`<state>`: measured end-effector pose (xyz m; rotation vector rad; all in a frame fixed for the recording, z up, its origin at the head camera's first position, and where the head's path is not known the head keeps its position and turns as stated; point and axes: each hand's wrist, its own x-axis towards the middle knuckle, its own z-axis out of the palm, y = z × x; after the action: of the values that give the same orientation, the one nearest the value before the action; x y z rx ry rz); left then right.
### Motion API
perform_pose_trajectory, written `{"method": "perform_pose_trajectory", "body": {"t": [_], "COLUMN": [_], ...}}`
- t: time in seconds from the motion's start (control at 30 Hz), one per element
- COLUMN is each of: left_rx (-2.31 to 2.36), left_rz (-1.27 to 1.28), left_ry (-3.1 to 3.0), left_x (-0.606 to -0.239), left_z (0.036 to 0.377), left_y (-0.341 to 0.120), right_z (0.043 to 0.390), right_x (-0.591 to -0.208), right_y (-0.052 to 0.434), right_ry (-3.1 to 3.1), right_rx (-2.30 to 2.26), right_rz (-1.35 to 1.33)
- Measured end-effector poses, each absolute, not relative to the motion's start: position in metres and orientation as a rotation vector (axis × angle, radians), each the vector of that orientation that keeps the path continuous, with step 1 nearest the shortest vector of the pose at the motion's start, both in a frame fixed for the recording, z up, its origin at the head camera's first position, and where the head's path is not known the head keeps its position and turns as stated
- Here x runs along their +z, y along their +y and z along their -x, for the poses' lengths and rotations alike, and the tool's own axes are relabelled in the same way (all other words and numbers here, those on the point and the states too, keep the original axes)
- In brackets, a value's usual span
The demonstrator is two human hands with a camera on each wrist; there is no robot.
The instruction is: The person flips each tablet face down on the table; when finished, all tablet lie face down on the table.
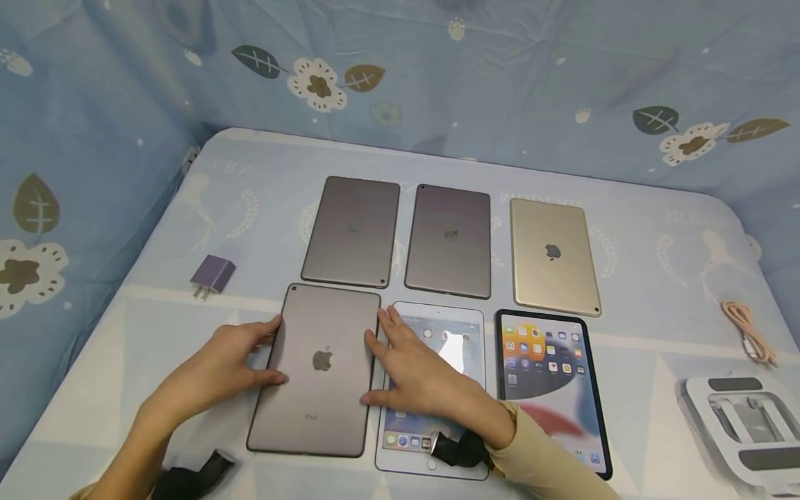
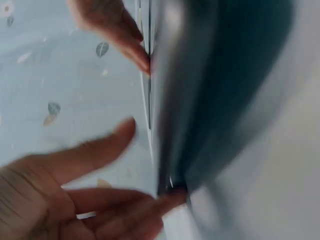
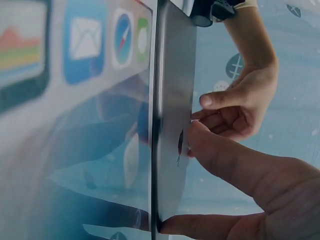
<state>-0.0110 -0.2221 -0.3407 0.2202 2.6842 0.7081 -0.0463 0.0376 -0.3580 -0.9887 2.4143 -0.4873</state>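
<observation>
From the head camera, six tablets lie in two rows on a pale blue worktop; the front-left one, a space-grey iPad [image 1: 317, 371], lies face down with its logo up. The left hand [image 1: 228, 361] rests at its left edge and the right hand [image 1: 415, 371] at its right edge, fingers fairly straight, so the two hands bracket it rather than clamp it. The right palm and wrist lie over the lit white-framed tablet [image 1: 437, 389] just beside it; a black-framed tablet [image 1: 553, 385] with its screen on sits further right. Behind are two grey tablets [image 1: 353, 231] [image 1: 448, 241] and a gold tablet [image 1: 553, 255], all face down. A purple charger plug [image 1: 212, 275] lies to the left, a pink cable [image 1: 746, 332] and a white folding stand [image 1: 744, 423] to the right. The left wrist view is blurred: the fingertips [image 2: 167, 200] touch the iPad's thin edge, thumb apart. The right wrist view shows the thumb [image 3: 190, 227] and a fingertip [image 3: 197, 132] pressing the grey edge, with app icons of the neighbouring screen alongside. With only fingertips on smooth, thin edges, the iPad could slip if lifted and drop onto the lit tablet beside it; the resting wrist might also trigger touches on that screen.
</observation>
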Motion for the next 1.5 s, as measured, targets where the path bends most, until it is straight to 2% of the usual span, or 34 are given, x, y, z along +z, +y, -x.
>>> {"method": "perform_pose_trajectory", "body": {"t": [0.27, 0.43, 0.73, 0.9, 1.17, 1.5], "left_rx": [0.397, 0.348, 0.294, 0.237, 0.224, 0.354], "left_rz": [-0.277, -0.340, -0.700, -0.781, -0.760, -0.654], "left_ry": [2.928, 2.986, 3.026, 3.003, 2.971, 2.804], "left_x": [-0.341, -0.342, -0.346, -0.344, -0.348, -0.352], "left_z": [0.012, 0.015, 0.026, 0.042, 0.071, 0.075], "left_y": [-0.197, -0.187, -0.153, -0.122, -0.089, -0.082], "right_z": [0.043, 0.049, 0.063, 0.067, 0.069, 0.067], "right_x": [-0.359, -0.358, -0.359, -0.362, -0.371, -0.374], "right_y": [0.036, 0.043, 0.081, 0.108, 0.138, 0.144], "right_ry": [2.436, 2.352, 2.488, 2.580, 2.758, 2.848], "right_rx": [-0.402, -0.573, -0.690, -0.657, -0.587, -0.574], "right_rz": [0.998, 0.914, 0.781, 0.687, 0.562, 0.442]}}
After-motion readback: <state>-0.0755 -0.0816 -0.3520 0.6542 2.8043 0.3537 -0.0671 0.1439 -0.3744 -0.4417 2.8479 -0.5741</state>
